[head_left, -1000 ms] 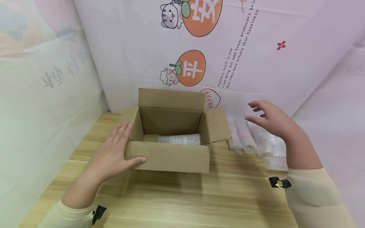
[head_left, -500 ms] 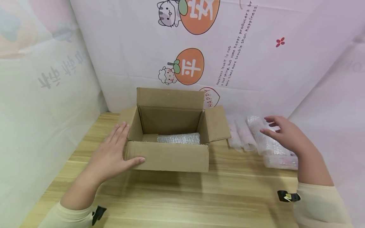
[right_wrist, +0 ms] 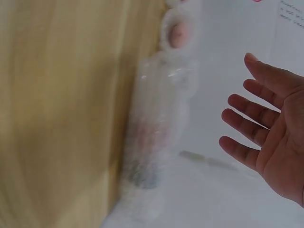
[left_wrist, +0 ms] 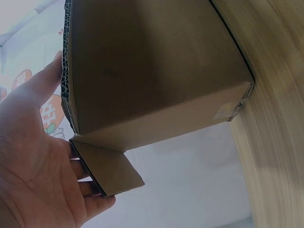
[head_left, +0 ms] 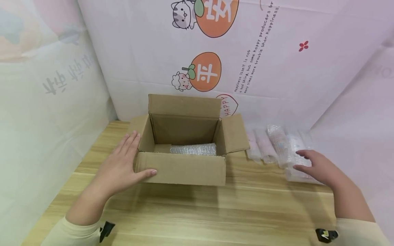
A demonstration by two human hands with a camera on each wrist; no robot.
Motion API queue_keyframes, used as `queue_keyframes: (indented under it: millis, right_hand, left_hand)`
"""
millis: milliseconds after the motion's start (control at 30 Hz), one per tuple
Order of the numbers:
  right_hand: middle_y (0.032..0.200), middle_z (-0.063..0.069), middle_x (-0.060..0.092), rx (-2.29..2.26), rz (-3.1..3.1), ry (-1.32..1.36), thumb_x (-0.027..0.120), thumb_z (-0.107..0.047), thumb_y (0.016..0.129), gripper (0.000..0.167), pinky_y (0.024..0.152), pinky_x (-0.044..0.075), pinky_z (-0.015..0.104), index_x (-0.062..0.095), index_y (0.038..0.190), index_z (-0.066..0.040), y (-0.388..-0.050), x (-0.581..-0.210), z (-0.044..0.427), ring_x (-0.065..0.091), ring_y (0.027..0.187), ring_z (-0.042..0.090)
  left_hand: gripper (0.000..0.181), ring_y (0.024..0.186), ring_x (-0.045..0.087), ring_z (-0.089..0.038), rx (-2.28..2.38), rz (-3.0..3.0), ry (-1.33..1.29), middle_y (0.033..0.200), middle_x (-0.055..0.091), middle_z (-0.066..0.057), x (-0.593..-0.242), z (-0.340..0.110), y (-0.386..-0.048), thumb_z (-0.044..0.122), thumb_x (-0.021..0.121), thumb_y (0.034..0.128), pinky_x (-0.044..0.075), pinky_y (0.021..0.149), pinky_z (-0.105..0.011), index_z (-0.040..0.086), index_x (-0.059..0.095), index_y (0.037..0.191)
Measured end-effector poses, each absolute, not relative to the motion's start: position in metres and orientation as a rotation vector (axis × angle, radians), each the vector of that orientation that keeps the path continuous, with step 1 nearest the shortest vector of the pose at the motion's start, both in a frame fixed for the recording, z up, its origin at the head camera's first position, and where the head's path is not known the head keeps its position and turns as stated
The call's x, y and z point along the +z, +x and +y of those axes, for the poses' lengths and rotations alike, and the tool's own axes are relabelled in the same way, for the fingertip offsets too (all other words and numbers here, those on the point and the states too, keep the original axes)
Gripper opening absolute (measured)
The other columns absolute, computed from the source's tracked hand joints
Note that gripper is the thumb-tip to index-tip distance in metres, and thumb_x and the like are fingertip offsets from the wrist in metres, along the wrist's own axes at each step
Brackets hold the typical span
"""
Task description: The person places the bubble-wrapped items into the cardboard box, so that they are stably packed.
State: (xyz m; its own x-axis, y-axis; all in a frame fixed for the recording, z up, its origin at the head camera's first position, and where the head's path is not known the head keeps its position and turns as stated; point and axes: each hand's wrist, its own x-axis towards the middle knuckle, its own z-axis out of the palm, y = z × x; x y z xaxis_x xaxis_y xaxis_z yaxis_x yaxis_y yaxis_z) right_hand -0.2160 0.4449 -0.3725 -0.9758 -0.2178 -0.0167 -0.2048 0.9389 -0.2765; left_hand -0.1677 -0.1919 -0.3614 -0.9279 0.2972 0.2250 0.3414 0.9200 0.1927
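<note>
An open cardboard box [head_left: 181,169] stands on the table with its flaps folded outward. Inside it lies one bubble-wrapped item [head_left: 194,149]. My left hand [head_left: 118,167] rests on the box's left flap and front corner, fingers straight; the left wrist view shows the hand [left_wrist: 40,161] against the small flap [left_wrist: 111,168]. Over the bubble-wrapped bundles [head_left: 293,147] at the right hovers my right hand [head_left: 323,169], fingers loosely bent and holding nothing. In the right wrist view that hand [right_wrist: 275,123] is beside a wrapped bundle [right_wrist: 149,128], apart from it.
Several wrapped rolls [head_left: 264,145] lie side by side between the box's right flap and the right-hand bundles. A printed white cloth [head_left: 277,68] hangs behind, with more cloth at the left and right. The wooden table [head_left: 184,212] extends in front of the box.
My right hand has moved right and down toward the near wrapped bundles, uncovering part of the pile behind it. The left hand and the box have stayed in place.
</note>
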Motion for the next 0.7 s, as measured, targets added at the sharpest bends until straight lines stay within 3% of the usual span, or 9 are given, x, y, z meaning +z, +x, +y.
queue_keyframes:
  millis: [233,433,700]
  right_hand:
    - [0.131,0.04,0.048,-0.343,3.02,-0.349,0.07,-0.034,0.09,0.065,0.093,0.039,0.069,0.05,0.131,0.012,-0.216,-0.403,0.473,0.042,0.119,0.061]
    - [0.12,0.035,0.059,-0.238,3.057,-0.402,0.075,-0.031,0.084,0.056,0.088,0.045,0.064,0.059,0.121,0.009,-0.213,-0.422,0.488,0.051,0.111,0.058]
    - [0.121,0.033,0.057,-0.131,3.052,-0.364,0.073,-0.038,0.084,0.057,0.076,0.049,0.063,0.061,0.123,0.001,-0.211,-0.424,0.492,0.053,0.105,0.058]
  left_hand:
    - [0.119,0.152,0.004,-0.037,-0.336,-2.888,-0.484,0.166,-0.002,-0.012,-0.361,-0.192,-0.168,0.084,0.048,0.079,0.017,0.121,-0.057,0.01,-0.003,0.158]
    - [0.12,0.152,0.004,-0.038,-0.339,-2.893,-0.484,0.166,-0.002,-0.012,-0.36,-0.191,-0.168,0.084,0.048,0.0787,0.017,0.121,-0.056,0.009,-0.002,0.158]
    - [0.12,0.152,0.005,-0.037,-0.352,-2.889,-0.475,0.166,-0.001,-0.012,-0.36,-0.192,-0.167,0.084,0.048,0.0781,0.017,0.121,-0.056,0.009,-0.001,0.158]
